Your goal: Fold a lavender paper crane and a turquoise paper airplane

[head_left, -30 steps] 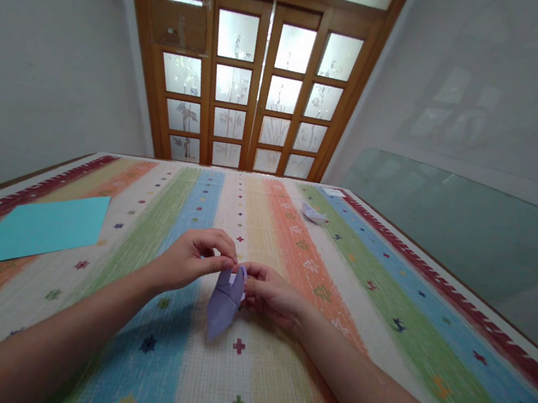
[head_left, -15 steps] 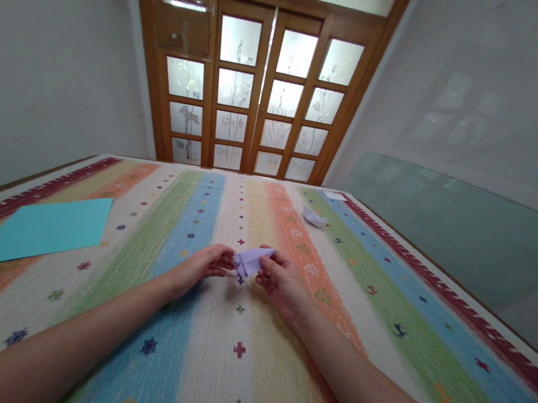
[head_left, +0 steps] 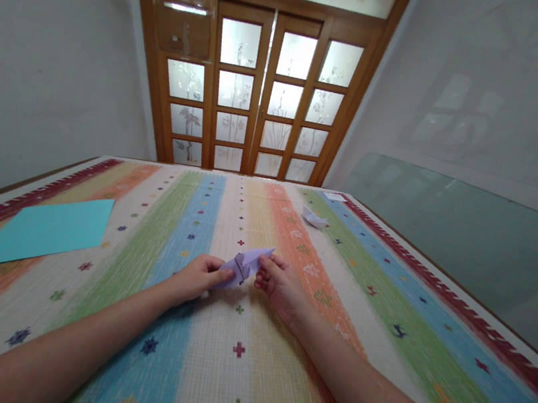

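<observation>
Between my two hands, just above the striped tablecloth point(head_left: 216, 382), is a small piece of folded purple paper point(head_left: 248, 262). It has a pointed tip at the right and a creased, shaded middle. My left hand point(head_left: 199, 280) pinches its left end, with the thumb on top. The thumb and fingers of my right hand point(head_left: 281, 285) are closed on the right end, close to the tip. My fingers cover parts of both ends.
A turquoise sheet of paper point(head_left: 44, 232) lies flat at the left. Farther back on the right sits a white folded paper boat point(head_left: 314, 217). Near the far right corner is a small white paper point(head_left: 334, 197). Wooden doors point(head_left: 265, 93) stand beyond the table.
My left hand has turned and closed its thumb over the paper's left end, where its fingers were beside it before. The paper's left part now spreads out flatter; my right hand has barely moved.
</observation>
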### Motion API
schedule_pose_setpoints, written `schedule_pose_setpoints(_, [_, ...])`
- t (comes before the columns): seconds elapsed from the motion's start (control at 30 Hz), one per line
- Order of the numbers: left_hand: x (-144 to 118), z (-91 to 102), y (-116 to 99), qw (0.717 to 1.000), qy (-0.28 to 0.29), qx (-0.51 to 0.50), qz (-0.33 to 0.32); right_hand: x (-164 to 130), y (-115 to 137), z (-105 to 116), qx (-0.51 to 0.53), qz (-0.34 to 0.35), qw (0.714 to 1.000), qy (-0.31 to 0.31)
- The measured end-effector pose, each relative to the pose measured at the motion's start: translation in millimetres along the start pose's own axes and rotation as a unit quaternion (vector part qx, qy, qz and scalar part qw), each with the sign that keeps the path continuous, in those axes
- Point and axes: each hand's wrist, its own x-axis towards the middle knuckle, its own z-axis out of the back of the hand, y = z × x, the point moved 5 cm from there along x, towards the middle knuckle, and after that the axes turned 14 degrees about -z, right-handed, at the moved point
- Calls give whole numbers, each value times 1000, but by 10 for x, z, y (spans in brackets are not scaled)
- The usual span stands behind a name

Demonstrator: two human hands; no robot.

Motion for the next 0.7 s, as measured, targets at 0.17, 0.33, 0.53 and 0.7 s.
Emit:
schedule_pose_setpoints(0.17, [-17, -13, 14, 999, 36, -13, 2, -24, 5, -31, -139, 44, 989, -15])
schedule_pose_setpoints(0.33, [-51, -24, 106, 998, 48, -40, 27, -55, 3, -88, -200, 71, 977, -22])
schedule_pose_setpoints(0.53, [-64, -20, 152, 996, 37, -60, 47, -16, -9, -30, -226, 77, 970, -47])
schedule_pose_setpoints(0.7, [-67, -9, 122, 996, 28, -61, 50, 15, -41, 11, -214, 66, 973, -57])
